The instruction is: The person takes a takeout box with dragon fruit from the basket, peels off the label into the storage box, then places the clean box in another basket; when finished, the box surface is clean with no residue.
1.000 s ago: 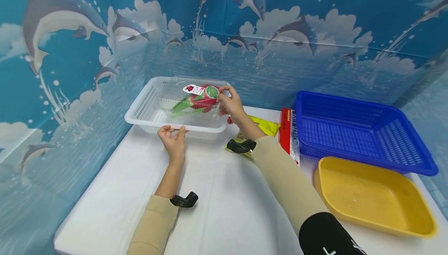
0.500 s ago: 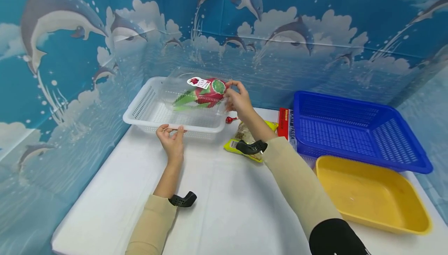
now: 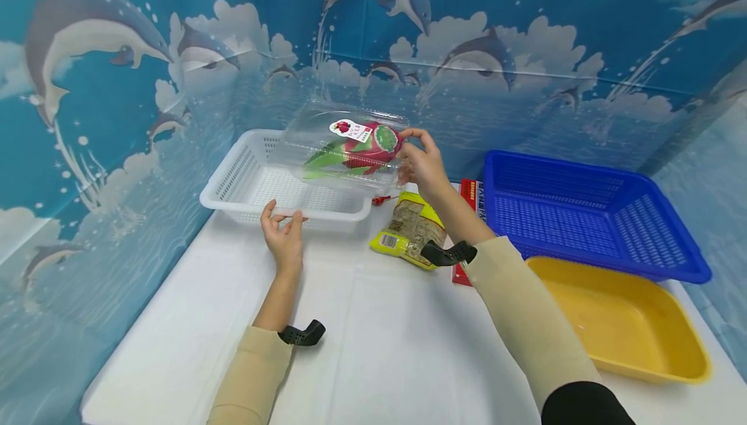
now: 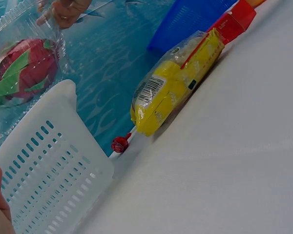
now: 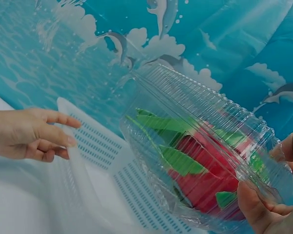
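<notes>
My right hand pinches the right end of a clear plastic clamshell box. Inside lies a red dragon fruit with green scales, under a white label on the lid. The box is held tilted above the back right part of a white perforated basket. At the basket's front rim is my left hand, thumb and fingers pinching the edge. Right of the basket lies a red wrapped lollipop, and near it a yellow bag with a see-through window, below my right wrist.
A red box lies behind the yellow bag, partly covered by my right arm. Farther right stand a blue perforated basket and, in front of it, a yellow tub. A dolphin-print curtain closes off the back and sides.
My right hand has lifted the clamshell box up and to the right, from inside the white basket to above it. More of the yellow bag shows. The left hand stays at the rim.
</notes>
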`<state>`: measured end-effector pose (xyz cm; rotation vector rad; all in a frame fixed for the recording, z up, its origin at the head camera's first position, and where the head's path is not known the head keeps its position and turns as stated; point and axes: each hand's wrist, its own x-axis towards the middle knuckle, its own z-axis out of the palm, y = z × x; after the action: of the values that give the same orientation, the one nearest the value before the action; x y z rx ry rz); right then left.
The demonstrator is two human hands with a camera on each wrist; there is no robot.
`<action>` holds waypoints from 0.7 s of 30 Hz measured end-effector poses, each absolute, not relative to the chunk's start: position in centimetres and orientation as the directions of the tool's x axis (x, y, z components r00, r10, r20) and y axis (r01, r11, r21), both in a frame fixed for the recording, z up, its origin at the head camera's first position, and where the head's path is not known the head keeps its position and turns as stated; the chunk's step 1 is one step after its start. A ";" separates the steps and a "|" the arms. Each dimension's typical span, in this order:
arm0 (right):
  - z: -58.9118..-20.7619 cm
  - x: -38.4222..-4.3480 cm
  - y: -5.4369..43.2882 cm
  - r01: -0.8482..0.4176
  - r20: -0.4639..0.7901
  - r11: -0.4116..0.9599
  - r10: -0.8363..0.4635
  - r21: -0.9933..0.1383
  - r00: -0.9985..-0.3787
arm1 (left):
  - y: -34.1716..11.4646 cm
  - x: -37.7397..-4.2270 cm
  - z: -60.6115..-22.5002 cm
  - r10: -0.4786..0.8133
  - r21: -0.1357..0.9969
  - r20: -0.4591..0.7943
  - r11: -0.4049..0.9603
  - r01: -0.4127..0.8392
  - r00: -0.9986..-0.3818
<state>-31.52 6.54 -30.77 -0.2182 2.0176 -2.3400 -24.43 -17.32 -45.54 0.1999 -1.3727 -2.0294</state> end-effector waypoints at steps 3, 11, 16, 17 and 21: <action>-30.5 -31.2 7.8 -0.067 0.084 -0.152 -0.111 -0.986 -0.990 | -17.2 -24.4 -45.5 -0.602 0.862 0.240 -0.229 0.452 -0.762; -29.8 -30.1 11.1 -0.084 0.097 -0.130 -0.094 -0.988 -0.991 | -17.1 -24.5 -45.4 -0.634 0.863 0.219 -0.229 0.451 -0.742; -29.3 -29.3 13.3 -0.098 0.112 -0.128 -0.102 -0.987 -0.988 | -17.0 -24.4 -45.2 -0.637 0.866 0.217 -0.224 0.447 -0.739; -29.2 -29.2 13.6 -0.102 0.115 -0.124 -0.102 -0.987 -0.988 | -17.0 -24.4 -45.2 -0.636 0.866 0.218 -0.223 0.447 -0.740; -29.0 -28.6 14.9 -0.105 0.116 -0.115 -0.092 -0.988 -0.989 | -17.0 -24.3 -45.2 -0.630 0.868 0.214 -0.229 0.442 -0.747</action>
<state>-28.64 14.87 -29.03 -0.2336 2.0954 -2.3415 -24.32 -17.00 -45.24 0.2368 -1.3427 -2.0225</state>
